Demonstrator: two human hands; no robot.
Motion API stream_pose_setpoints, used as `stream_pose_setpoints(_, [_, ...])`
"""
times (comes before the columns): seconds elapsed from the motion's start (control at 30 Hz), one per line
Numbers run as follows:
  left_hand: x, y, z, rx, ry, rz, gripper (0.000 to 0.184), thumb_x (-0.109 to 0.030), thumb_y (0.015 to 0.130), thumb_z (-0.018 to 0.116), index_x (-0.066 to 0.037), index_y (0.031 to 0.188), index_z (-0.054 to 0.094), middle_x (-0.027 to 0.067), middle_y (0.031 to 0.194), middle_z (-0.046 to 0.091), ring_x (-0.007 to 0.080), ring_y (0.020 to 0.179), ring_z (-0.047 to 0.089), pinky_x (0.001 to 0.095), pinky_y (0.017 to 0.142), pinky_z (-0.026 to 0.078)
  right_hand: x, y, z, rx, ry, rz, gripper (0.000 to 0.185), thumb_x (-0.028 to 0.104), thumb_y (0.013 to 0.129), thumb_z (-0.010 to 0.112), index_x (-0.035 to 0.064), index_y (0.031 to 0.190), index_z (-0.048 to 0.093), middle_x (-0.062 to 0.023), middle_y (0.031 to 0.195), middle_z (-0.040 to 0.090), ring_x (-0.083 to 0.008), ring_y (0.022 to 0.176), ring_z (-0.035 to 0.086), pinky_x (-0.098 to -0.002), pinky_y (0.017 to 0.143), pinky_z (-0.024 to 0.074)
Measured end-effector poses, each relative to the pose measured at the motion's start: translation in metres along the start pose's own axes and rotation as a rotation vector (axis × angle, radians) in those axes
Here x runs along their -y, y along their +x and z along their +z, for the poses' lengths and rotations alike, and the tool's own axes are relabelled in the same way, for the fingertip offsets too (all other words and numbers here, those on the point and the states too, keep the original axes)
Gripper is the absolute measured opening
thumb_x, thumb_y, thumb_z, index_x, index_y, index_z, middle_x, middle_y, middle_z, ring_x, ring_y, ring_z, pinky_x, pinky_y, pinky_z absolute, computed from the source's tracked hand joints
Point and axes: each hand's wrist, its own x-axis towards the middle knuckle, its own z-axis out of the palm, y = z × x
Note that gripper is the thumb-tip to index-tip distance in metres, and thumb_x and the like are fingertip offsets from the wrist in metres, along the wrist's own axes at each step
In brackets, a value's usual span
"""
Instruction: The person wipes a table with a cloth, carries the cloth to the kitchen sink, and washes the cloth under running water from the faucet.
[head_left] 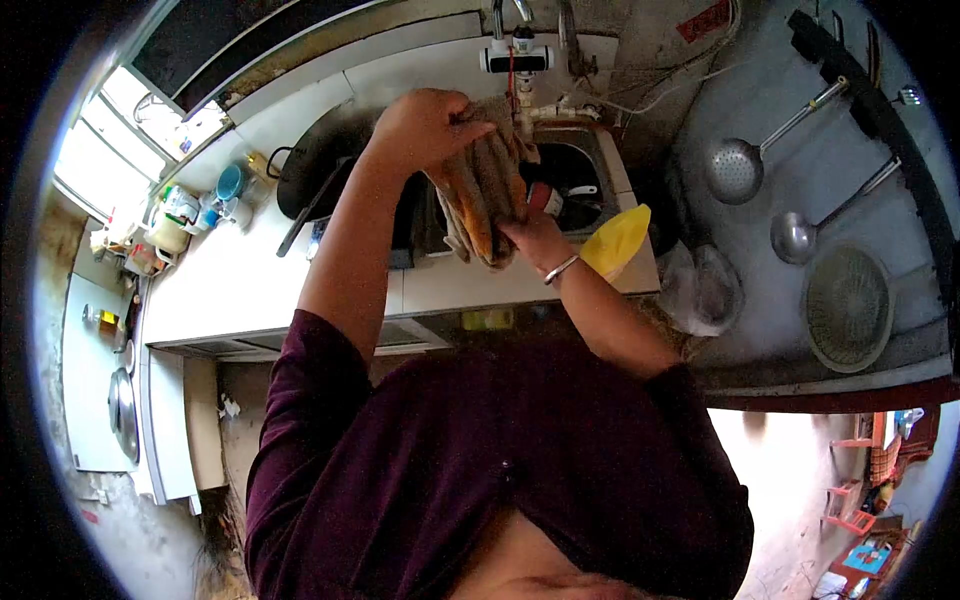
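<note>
Over a grey-rimmed sink (609, 160), a stained brown-grey cloth (478, 190), its length pointing away from the purple-clad person (480, 440), is pinched at the far end by the left hand (425, 128), nearer by the right hand (535, 242).

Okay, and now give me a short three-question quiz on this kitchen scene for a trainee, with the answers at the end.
1. True or false: the left hand and right hand both touch the grey-brown fabric cloth.
2. Which hangs at the picture's right: A, a copper kettle; B, a round perforated metal skimmer; C, a straw broom?
3. Which of the person's wrists wears the narrow silver-coloured bangle?

Key: 1. True. 2. B. 3. The right.
</note>
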Motion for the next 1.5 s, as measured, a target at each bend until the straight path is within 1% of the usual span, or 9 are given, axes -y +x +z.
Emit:
stream_pose_setpoints(0.17, [0.030, 0.031, 0.025, -0.106, -0.044, -0.042, 0.049, -0.051, 0.079, 0.065, -0.003, 0.077, 0.062, 0.0160, 0.068, 0.061, 0.0343, 0.065, 0.061, 0.0418, 0.059, 0.047, 0.060, 0.017, -0.016, -0.390, 0.642, 0.407, 0.035, 0.017, 0.086, 0.061, 0.0064, 0.120, 0.057, -0.0164, 0.117, 0.059, -0.0303, 0.109, 0.056, -0.0386, 0.092, 0.0455])
stream_pose_setpoints(0.33, [0.063, 0.053, 0.060, -0.033, -0.176, -0.161, 0.046, -0.050, 0.082, 0.063, -0.005, 0.086, 0.067, 0.0169, 0.073, 0.064, 0.0337, 0.071, 0.064, 0.0416, 0.065, 0.050, 0.052, 0.057, -0.050, -0.405, 0.155, -0.065, 0.036, 0.021, 0.089, 0.058, -0.0009, 0.117, 0.056, -0.0131, 0.111, 0.060, -0.0225, 0.105, 0.057, -0.0369, 0.090, 0.0462])
stream_pose_setpoints(0.4, [0.078, 0.059, 0.077, -0.001, -0.245, -0.151, 0.048, -0.050, 0.081, 0.064, -0.003, 0.086, 0.067, 0.0182, 0.074, 0.065, 0.0333, 0.071, 0.064, 0.0421, 0.065, 0.050, 0.122, 0.063, -0.047, -0.446, 0.702, 0.147, 0.032, 0.018, 0.090, 0.055, 0.0000, 0.116, 0.056, -0.0125, 0.110, 0.061, -0.0227, 0.102, 0.059, -0.0380, 0.088, 0.0478])
stream_pose_setpoints(0.53, [0.096, 0.073, 0.097, 0.143, -0.486, -0.161, 0.055, -0.050, 0.080, 0.066, 0.004, 0.091, 0.066, 0.0220, 0.080, 0.066, 0.0321, 0.076, 0.066, 0.0428, 0.069, 0.051, 0.117, 0.111, -0.065, -0.536, 0.645, 0.106, 0.034, 0.022, 0.088, 0.060, 0.0008, 0.115, 0.057, -0.0106, 0.110, 0.062, -0.0237, 0.097, 0.059, -0.0384, 0.085, 0.0475])
stream_pose_setpoints(0.93, [0.099, 0.101, 0.159, 0.325, -0.611, -0.233, 0.124, -0.053, 0.058, 0.084, 0.008, 0.139, 0.014, 0.0219, 0.122, 0.057, 0.0339, 0.113, 0.056, 0.0397, 0.095, 0.046, 0.095, 0.202, -0.081, -0.479, 0.440, 0.120, 0.049, 0.023, 0.087, 0.062, -0.0028, 0.126, 0.047, -0.0127, 0.117, 0.058, -0.0285, 0.103, 0.057, -0.0390, 0.091, 0.0437])
stream_pose_setpoints(1.0, [0.104, 0.102, 0.181, 0.150, -0.635, -0.285, 0.103, -0.061, 0.057, 0.079, 0.004, 0.128, 0.043, 0.0248, 0.106, 0.063, 0.0375, 0.099, 0.062, 0.0414, 0.083, 0.050, 0.099, 0.217, -0.081, -0.627, 0.584, 0.211, 0.025, 0.013, 0.093, 0.053, -0.0006, 0.114, 0.054, -0.0091, 0.112, 0.059, -0.0224, 0.103, 0.057, -0.0412, 0.091, 0.0455])
stream_pose_setpoints(1.23, [0.106, 0.121, 0.180, 0.265, -0.478, -0.364, 0.041, -0.036, 0.071, 0.069, -0.004, 0.097, 0.067, 0.0208, 0.092, 0.066, 0.0368, 0.088, 0.062, 0.0446, 0.077, 0.050, 0.018, 0.255, -0.133, -0.380, 0.289, -0.207, 0.027, 0.018, 0.093, 0.053, 0.0015, 0.114, 0.055, -0.0084, 0.111, 0.060, -0.0228, 0.102, 0.058, -0.0413, 0.090, 0.0476])
stream_pose_setpoints(1.3, [0.108, 0.123, 0.181, 0.141, -0.517, -0.374, 0.038, -0.031, 0.072, 0.066, -0.004, 0.099, 0.065, 0.0218, 0.092, 0.065, 0.0382, 0.088, 0.062, 0.0445, 0.078, 0.049, 0.072, 0.245, -0.143, -0.298, 0.286, 0.350, 0.032, 0.027, 0.092, 0.055, 0.0028, 0.112, 0.057, -0.0062, 0.105, 0.062, -0.0194, 0.092, 0.062, -0.0369, 0.079, 0.0512])
stream_pose_setpoints(1.5, [0.109, 0.135, 0.171, 0.028, -0.273, -0.325, 0.037, -0.026, 0.067, 0.066, -0.005, 0.098, 0.063, 0.0198, 0.092, 0.064, 0.0384, 0.090, 0.060, 0.0465, 0.079, 0.048, 0.048, 0.277, -0.196, -0.090, -0.372, 0.445, 0.040, 0.042, 0.091, 0.054, 0.0053, 0.103, 0.060, -0.0054, 0.094, 0.062, -0.0144, 0.075, 0.061, -0.0281, 0.063, 0.0492])
